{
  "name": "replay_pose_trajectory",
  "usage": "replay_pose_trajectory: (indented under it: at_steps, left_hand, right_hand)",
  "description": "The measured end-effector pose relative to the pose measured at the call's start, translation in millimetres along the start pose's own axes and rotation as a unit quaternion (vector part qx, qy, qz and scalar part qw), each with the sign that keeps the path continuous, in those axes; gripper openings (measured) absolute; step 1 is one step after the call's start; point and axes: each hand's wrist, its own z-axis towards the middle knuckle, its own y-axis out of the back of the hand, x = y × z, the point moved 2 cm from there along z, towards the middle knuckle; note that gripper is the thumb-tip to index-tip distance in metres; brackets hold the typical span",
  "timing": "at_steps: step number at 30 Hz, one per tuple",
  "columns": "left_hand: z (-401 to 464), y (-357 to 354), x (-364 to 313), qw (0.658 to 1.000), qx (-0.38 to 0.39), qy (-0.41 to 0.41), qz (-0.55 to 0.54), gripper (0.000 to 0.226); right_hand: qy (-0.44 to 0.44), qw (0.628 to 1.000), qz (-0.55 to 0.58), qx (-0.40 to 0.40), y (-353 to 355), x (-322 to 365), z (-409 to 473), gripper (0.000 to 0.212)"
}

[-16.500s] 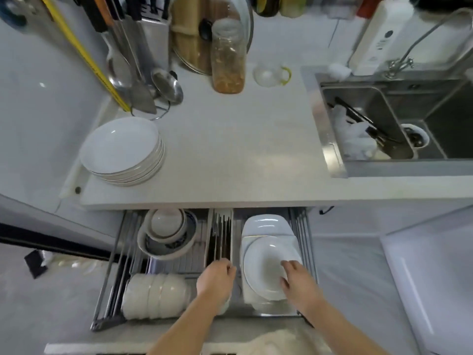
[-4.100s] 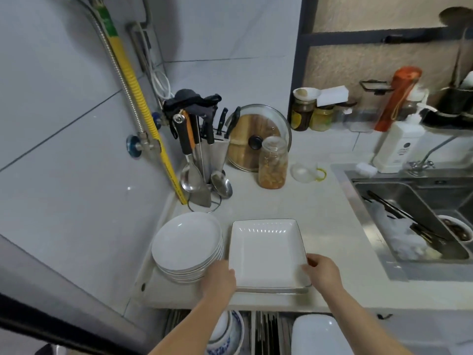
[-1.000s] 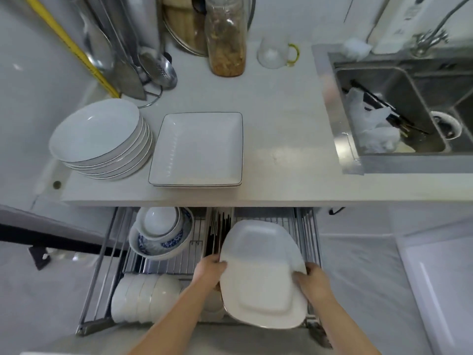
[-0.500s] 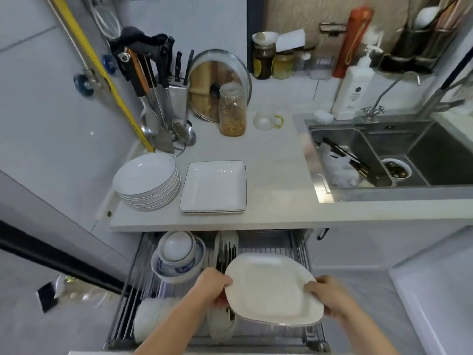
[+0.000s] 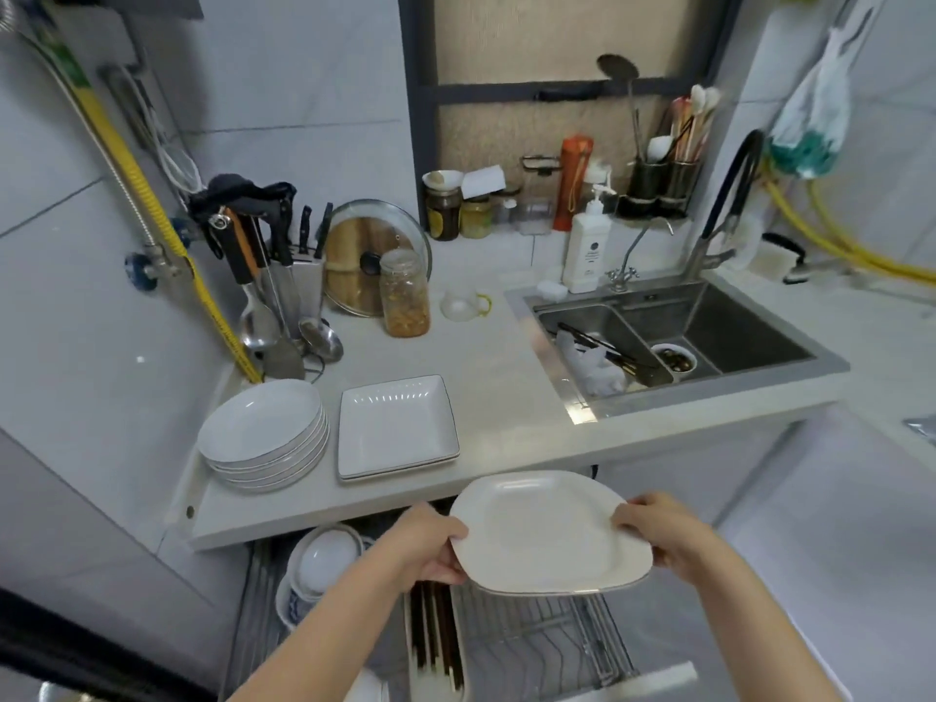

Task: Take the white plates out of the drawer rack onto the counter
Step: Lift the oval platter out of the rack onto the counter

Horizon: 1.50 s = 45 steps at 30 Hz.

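Left hand (image 5: 428, 547): grips the left rim of the rounded white plate (image 5: 549, 532), thumb on top, fingers underneath.
Right hand (image 5: 663, 532): grips the right rim of the same plate, fingers curled over its edge.
Rounded white plate: held level in the air, above the open drawer rack (image 5: 537, 646), its far edge overlapping the front edge of the counter (image 5: 506, 377); not resting on anything.
Drawer rack: pulled out below the counter; wire section directly under the plate shows bare wires; a narrow tray of dark chopsticks (image 5: 433, 635) sits left of centre.
Bowls (image 5: 324, 557): nested at the left rear of the rack, one with blue pattern, partly under the counter overhang.
Round white plates (image 5: 263, 433): stacked at the left front of the counter.
Square white plates (image 5: 397, 425): stacked just beside the round stack, on its right, near the counter's front edge.
Open counter area: bare surface between the square stack and the sink (image 5: 673, 342).
Obstructions toward the rear: glass jar (image 5: 405, 293) with food, glass pot lid (image 5: 372, 255) leaning on the wall, small clear cup (image 5: 461, 304), utensil holder (image 5: 281, 276) with knives and ladles.
Sink: right of the bare area, holds crumpled white material and dark utensils; soap bottle (image 5: 587, 248) stands behind it.
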Motion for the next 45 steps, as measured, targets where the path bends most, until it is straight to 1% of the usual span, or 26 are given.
replay_pose_trajectory:
  at_steps: [2,3,7,9,10,12,13,16,22,26,29,32,34,35,37,39,40,45]
  left_hand:
    - [-7,2,-12,1.000,0.011,-0.021,0.000,0.014]
    - [-9,3,-17,0.999,0.011,-0.032,0.001,0.011]
    - [-13,6,-39,0.996,-0.001,-0.083,0.018,0.024]
    - [-14,8,-48,0.994,-0.005,-0.104,0.019,0.025]
    - [-14,8,-53,0.993,-0.008,-0.113,0.012,0.026]
    - [-11,8,-62,0.992,-0.011,-0.121,-0.021,0.027]
    - [-9,8,-66,0.991,-0.008,-0.122,-0.047,0.027]
    - [2,7,-77,0.987,0.009,-0.115,-0.112,0.025]
    - [41,6,-97,0.993,-0.038,-0.096,-0.059,0.035]
    - [82,1,-117,0.992,-0.085,-0.073,-0.054,0.032]
    - [113,-5,-134,0.991,-0.105,-0.060,-0.061,0.031]
    - [144,-8,-142,0.989,-0.133,-0.052,-0.036,0.032]
    - [168,-10,-146,0.986,-0.159,-0.056,-0.006,0.027]
    - [179,-11,-149,0.983,-0.172,-0.062,0.017,0.024]
    - [200,-14,-151,0.975,-0.190,-0.069,0.096,0.020]
    - [217,-14,-151,0.960,-0.210,-0.059,0.175,0.024]
    - [224,-13,-152,0.957,-0.211,-0.052,0.193,0.025]
    - [251,-11,-152,0.949,-0.222,-0.024,0.225,0.035]
  right_hand:
    - [0.015,1.000,0.014,-0.015,4,10,-6,0.005]
    - [0.023,0.999,0.019,-0.024,7,14,-9,0.006]
    - [0.061,0.997,0.025,-0.048,13,32,-14,0.006]
    - [0.072,0.996,0.020,-0.050,15,38,-12,0.017]
    - [0.074,0.996,0.021,-0.052,16,41,-10,0.022]
    - [0.077,0.995,0.028,-0.049,18,48,-5,0.019]
    - [0.077,0.995,0.039,-0.042,19,52,-1,0.017]
    - [0.072,0.995,0.071,-0.023,22,61,19,0.026]
    - [0.056,0.992,0.113,-0.007,30,80,78,0.033]
    - [0.041,0.990,0.131,0.023,37,95,129,0.036]
    - [0.033,0.989,0.141,0.034,43,109,171,0.037]
    - [0.021,0.989,0.140,0.038,47,119,209,0.035]
    - [0.018,0.990,0.134,0.049,47,125,236,0.035]
    - [0.020,0.990,0.128,0.053,46,128,249,0.035]
    - [0.023,0.991,0.119,0.054,43,133,269,0.039]
    - [0.020,0.992,0.111,0.055,39,135,285,0.041]
    - [0.020,0.993,0.104,0.060,37,135,292,0.041]
    - [0.018,0.993,0.086,0.076,30,128,318,0.041]
